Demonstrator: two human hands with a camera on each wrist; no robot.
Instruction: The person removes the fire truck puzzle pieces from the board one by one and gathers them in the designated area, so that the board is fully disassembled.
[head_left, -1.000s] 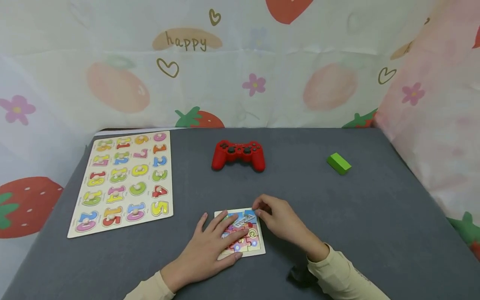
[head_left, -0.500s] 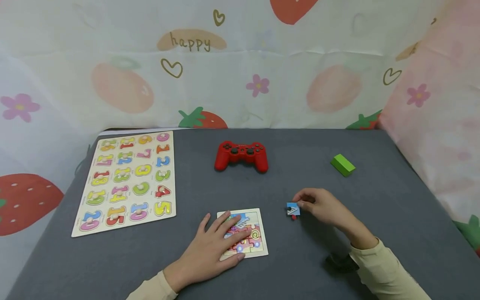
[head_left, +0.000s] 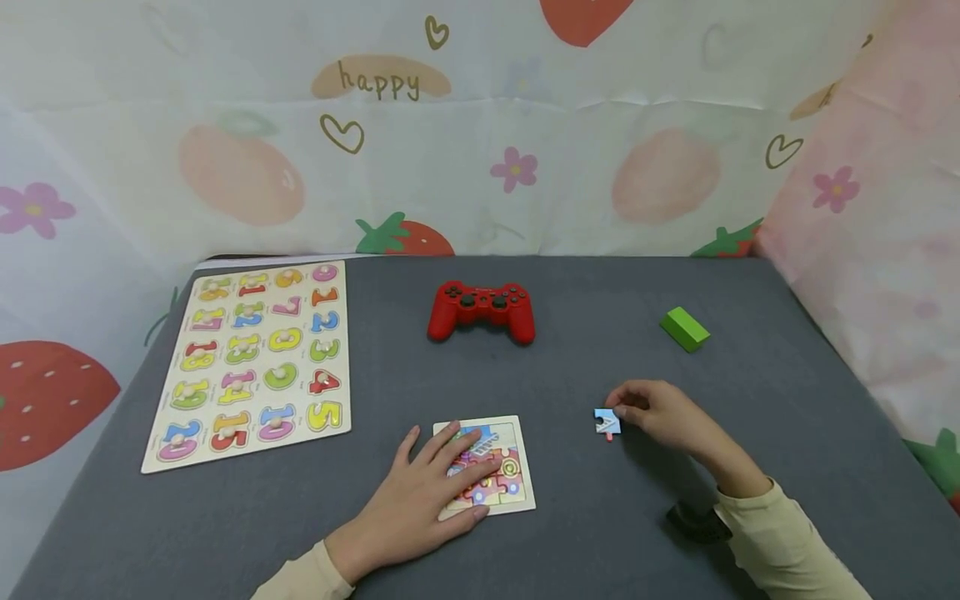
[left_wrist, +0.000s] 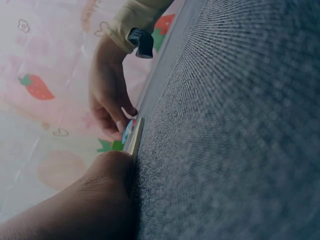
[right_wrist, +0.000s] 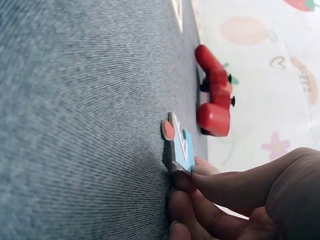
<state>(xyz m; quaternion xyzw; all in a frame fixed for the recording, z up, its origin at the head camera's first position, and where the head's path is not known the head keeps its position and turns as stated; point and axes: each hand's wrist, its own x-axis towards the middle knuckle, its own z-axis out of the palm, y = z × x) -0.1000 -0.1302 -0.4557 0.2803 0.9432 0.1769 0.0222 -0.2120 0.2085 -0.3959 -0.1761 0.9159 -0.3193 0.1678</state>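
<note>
A small jigsaw puzzle (head_left: 527,490) in a pale square frame lies at the front middle of the table. My left hand (head_left: 420,496) rests flat on it with fingers spread, covering its left part. To the right of the puzzle, my right hand (head_left: 663,417) pinches a blue puzzle piece (head_left: 607,421) by its edge between thumb and fingers. In the right wrist view the piece (right_wrist: 182,150) shows a white pattern and a red knob, close over the grey cloth. The left wrist view shows my right hand (left_wrist: 107,100) beyond the puzzle frame's edge.
A number puzzle board (head_left: 255,367) lies at the left of the table. A red game controller (head_left: 482,312) sits at the back middle, and a green block (head_left: 685,329) at the back right. A patterned curtain (head_left: 570,150) hangs behind the table.
My right hand has moved right, away from the puzzle's upper right corner, with the blue puzzle piece in its fingers. My left hand has stayed on the puzzle.
</note>
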